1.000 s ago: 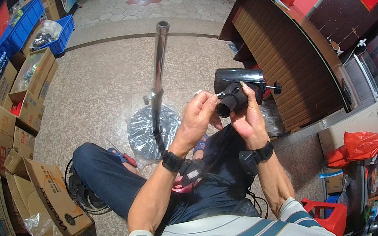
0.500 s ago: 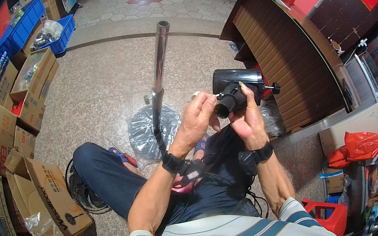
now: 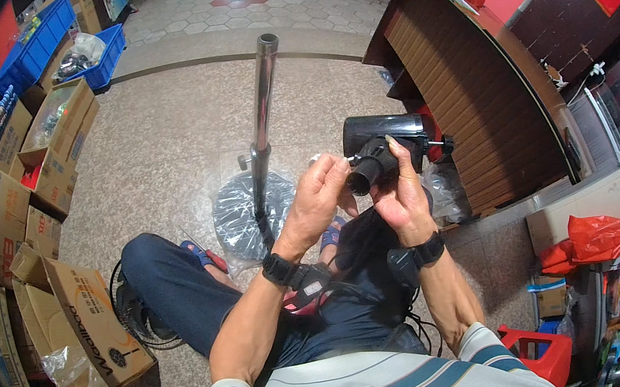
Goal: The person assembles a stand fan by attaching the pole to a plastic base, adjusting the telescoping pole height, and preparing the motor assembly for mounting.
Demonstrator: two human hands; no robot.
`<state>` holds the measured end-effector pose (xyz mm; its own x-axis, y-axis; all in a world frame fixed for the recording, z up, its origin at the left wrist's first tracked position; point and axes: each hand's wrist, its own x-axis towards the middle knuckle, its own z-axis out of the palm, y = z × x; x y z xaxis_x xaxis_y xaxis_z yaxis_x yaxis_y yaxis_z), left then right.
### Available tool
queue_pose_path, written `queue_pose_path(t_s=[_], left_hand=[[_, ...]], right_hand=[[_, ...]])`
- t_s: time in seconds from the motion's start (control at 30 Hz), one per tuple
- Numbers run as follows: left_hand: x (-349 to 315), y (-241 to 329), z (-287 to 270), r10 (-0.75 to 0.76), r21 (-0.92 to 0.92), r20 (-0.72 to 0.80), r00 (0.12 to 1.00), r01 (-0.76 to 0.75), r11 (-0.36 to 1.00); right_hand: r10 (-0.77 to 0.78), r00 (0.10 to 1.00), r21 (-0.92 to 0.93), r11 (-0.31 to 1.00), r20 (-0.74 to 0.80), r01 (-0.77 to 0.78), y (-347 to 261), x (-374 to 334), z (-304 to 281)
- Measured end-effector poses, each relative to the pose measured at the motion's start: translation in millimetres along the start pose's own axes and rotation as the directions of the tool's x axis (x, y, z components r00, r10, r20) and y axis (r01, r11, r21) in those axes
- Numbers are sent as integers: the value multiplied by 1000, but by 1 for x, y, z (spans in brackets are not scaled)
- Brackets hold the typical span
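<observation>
1. The person sits on the floor and holds a black fan motor [image 3: 386, 142] up in front of the chest, between both hands.
2. The right hand [image 3: 404, 195] wraps around the round black neck of the motor from below. Its grip is closed on that part, with the first finger pointing up along it.
3. The left hand [image 3: 318, 196] touches the front end of the motor. Its fingertips [image 3: 339, 165] pinch something small there, but that part is too tiny to make out. How tight this grip is cannot be told.
4. The back of the motor is partly hidden behind the hands.
5. A shiny metal pole [image 3: 261, 121] stands up just to the left of the hands. Its lower end goes down behind the left wrist.
6. The pole rises from a round base [image 3: 244, 211] wrapped in clear plastic on the floor. Part of the base is hidden by the arm.
7. A round wire fan guard [image 3: 131, 312] lies under the bent leg, mostly covered.
8. Open cardboard boxes [image 3: 63, 310] sit along the left side, bent by the lens and cut off at the edge.
9. A brown wooden counter [image 3: 462, 83] stands to the right.
</observation>
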<state>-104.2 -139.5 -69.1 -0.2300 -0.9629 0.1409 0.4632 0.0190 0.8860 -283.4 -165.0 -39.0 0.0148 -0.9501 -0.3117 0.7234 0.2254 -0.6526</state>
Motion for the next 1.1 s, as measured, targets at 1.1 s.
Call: queue_pose_path(t_s=[1.1], left_hand=[[-49, -69, -44, -333, -254, -266, 905, 268, 929]], right_hand=[[287, 944, 109, 956, -164, -272, 91, 45, -73]])
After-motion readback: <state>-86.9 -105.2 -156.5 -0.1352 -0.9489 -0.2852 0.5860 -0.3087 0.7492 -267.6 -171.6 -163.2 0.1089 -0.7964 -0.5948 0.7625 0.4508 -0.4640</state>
